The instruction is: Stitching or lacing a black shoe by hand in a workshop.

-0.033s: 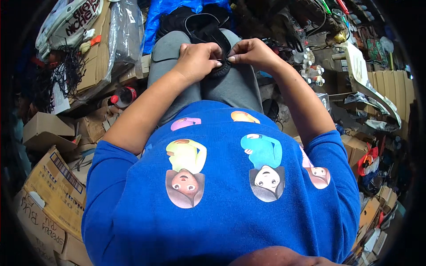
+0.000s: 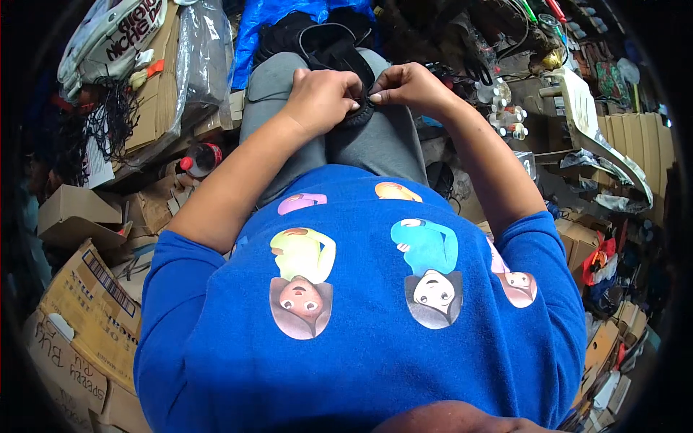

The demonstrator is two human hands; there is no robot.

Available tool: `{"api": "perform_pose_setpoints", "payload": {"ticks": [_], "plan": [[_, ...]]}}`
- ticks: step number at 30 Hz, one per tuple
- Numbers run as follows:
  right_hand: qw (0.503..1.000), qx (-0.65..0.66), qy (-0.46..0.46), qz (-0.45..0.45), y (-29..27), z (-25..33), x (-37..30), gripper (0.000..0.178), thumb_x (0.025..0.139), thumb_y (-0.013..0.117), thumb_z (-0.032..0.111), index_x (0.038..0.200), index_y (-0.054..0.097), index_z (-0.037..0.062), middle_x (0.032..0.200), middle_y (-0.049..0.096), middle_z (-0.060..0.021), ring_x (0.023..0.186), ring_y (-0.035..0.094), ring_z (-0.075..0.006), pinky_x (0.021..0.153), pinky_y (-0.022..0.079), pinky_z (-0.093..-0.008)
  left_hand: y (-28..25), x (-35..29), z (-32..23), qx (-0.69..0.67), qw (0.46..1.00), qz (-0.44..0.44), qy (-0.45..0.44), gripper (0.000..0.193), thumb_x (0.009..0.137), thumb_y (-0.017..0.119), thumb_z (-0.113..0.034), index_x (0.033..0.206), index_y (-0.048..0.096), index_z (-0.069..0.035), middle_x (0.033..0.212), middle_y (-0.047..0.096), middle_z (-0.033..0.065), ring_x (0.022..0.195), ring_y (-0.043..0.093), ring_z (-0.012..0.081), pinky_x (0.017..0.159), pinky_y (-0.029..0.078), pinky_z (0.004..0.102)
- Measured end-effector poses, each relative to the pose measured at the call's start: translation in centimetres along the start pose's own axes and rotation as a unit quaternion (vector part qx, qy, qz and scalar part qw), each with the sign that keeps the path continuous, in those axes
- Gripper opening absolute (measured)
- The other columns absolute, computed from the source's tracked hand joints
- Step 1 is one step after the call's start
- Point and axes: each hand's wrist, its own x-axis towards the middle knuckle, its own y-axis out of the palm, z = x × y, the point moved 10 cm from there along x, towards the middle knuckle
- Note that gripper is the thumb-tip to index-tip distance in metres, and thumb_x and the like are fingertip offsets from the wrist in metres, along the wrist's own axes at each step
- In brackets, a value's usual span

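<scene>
A black strap-like piece [image 2: 356,63] lies over my lap between my knees, its lower end rounded with a ribbed or stitched edge. My left hand [image 2: 323,99] is closed on the left side of this end, fingers curled in and partly hidden. From the right, my right hand [image 2: 408,88] pinches the edge of the same end between thumb and forefinger. The two hands are a small gap apart. Whether a needle or thread is between the fingers is too small to tell. Grey trousers [image 2: 368,150] cover my legs beneath.
Cardboard boxes [image 2: 76,216] and a red-capped bottle [image 2: 201,159] are on the left, with plastic-wrapped cardboard [image 2: 202,65] farther off. Several small bottles [image 2: 510,121] stand right of my knees. Beyond them is a worn white chair-like frame [image 2: 583,108]. Blue sheeting [image 2: 249,36] lies ahead.
</scene>
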Motion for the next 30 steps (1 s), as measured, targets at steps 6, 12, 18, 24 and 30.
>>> {"api": "perform_pose_setpoints", "payload": {"ticks": [6,12,18,24,30], "plan": [[0.994,0.103,-0.014,-0.015,-2.3,-1.3,-0.9,0.013,0.081,0.071,0.012,0.078,0.061,0.0049,0.069,0.056,0.0056,0.067,0.051,-0.0046,0.063,0.042,-0.0223,-3.0,-1.7,-1.9,0.152,0.977,-0.080,0.125,0.011,0.077,0.066,-0.018,0.088,0.064,-0.013,0.082,0.064,0.0015,0.089,0.055,0.0226,0.083,0.030,0.0395],[0.992,0.066,-0.062,-0.090,-2.5,-2.0,-2.8,0.021,0.080,0.072,0.013,0.095,0.060,0.0061,0.092,0.050,0.0042,0.080,0.048,-0.0053,0.076,0.041,-0.0210,-1.5,-1.1,-0.3,0.056,0.996,-0.039,0.051,0.009,0.083,0.059,-0.014,0.091,0.061,-0.013,0.083,0.064,0.0060,0.089,0.058,0.0278,0.076,0.039,0.0443],[0.995,0.098,0.002,-0.018,-1.6,-3.7,-5.3,0.016,0.084,0.069,0.017,0.087,0.059,0.0054,0.082,0.049,0.0035,0.079,0.046,-0.0057,0.072,0.040,-0.0213,-0.2,0.0,-0.9,0.060,0.995,-0.002,0.075,0.012,0.085,0.054,-0.015,0.095,0.060,-0.014,0.082,0.066,0.0090,0.089,0.062,0.0288,0.077,0.042,0.0460],[0.918,-0.301,-0.123,-0.226,-7.9,3.2,-4.0,0.017,0.079,0.068,0.020,0.090,0.064,0.0075,0.095,0.059,-0.0094,0.086,0.060,-0.0256,0.075,0.047,-0.0354,0.1,-0.2,-2.1,0.081,0.989,0.020,0.125,0.014,0.083,0.052,-0.014,0.094,0.061,-0.016,0.081,0.066,0.0084,0.087,0.061,0.0288,0.075,0.042,0.0458],[0.869,-0.411,-0.222,-0.164,-4.7,7.9,-4.4,0.014,0.079,0.064,0.023,0.085,0.064,0.0106,0.090,0.063,-0.0071,0.090,0.060,-0.0289,0.081,0.045,-0.0419,0.0,-0.5,-1.5,0.070,0.990,0.002,0.119,0.014,0.082,0.051,-0.013,0.093,0.060,-0.016,0.080,0.065,0.0084,0.086,0.061,0.0289,0.074,0.042,0.0457]]}}
